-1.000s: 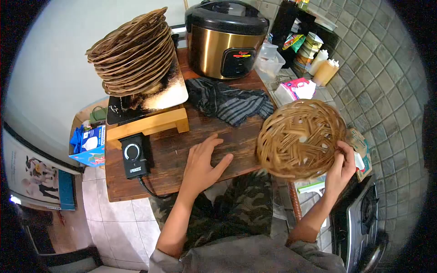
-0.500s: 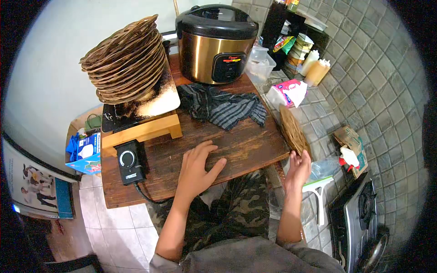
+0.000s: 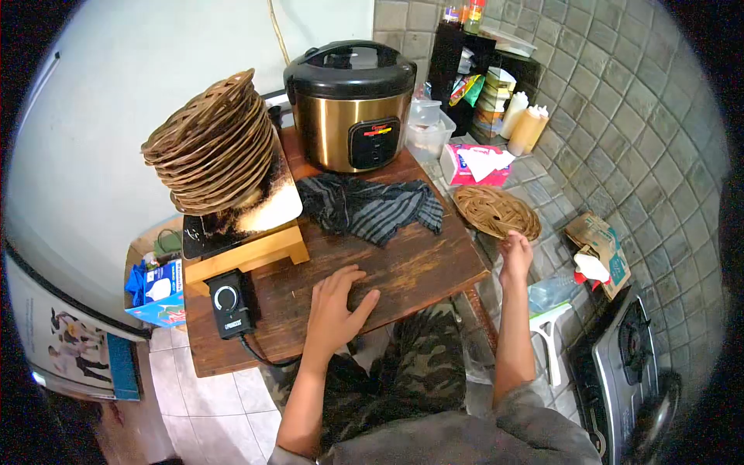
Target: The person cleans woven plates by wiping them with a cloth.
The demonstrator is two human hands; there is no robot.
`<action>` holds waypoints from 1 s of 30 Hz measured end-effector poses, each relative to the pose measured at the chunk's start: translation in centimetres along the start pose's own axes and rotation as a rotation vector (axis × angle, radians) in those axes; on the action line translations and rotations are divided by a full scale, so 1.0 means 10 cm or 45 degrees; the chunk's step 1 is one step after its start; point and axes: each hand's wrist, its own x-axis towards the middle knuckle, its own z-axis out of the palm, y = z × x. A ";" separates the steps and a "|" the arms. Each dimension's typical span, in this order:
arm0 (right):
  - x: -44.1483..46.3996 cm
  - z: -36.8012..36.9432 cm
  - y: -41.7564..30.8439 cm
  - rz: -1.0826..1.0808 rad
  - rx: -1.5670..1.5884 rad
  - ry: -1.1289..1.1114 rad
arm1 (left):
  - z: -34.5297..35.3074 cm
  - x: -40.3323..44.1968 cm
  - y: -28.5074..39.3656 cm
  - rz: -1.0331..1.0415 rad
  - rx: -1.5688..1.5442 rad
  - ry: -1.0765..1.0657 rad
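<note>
My left hand (image 3: 337,306) rests on the dark wooden table (image 3: 403,267), palm down with its fingers stretched out and nothing in it. Off the table's right side, my right hand (image 3: 514,260) pinches the near rim of a round woven wicker plate (image 3: 496,211). The plate's broad face shows; whether it touches the tiled counter below, I cannot tell. At the left, a tall, leaning stack of similar wicker plates (image 3: 209,147) sits on an electric griddle (image 3: 283,198). A striped dark cloth (image 3: 380,205) lies crumpled beyond my left hand.
A rice cooker (image 3: 333,128) stands at the table's back. The griddle's corded controller (image 3: 229,302) is at the left. On the tiled counter are a tissue pack (image 3: 457,167), squeeze bottles (image 3: 529,130), a spray bottle (image 3: 593,267), a white squeegee (image 3: 552,349) and a gas stove (image 3: 620,364).
The wicker plate in my right hand has turned from nearly edge-on to flatter, showing its face, and my right hand has risen slightly. My left hand stays on the table. The view has shifted.
</note>
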 end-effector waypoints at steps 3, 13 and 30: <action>-0.17 -0.06 0.06 -0.010 0.021 0.016 | 0.00 -0.01 0.01 -0.008 0.010 0.015; -0.73 -0.19 0.03 -0.262 -0.298 0.133 | 0.00 0.00 0.01 0.010 0.040 -0.001; -0.95 1.12 -0.25 -1.134 -0.801 -0.539 | 0.18 -0.06 -0.14 0.248 0.345 0.228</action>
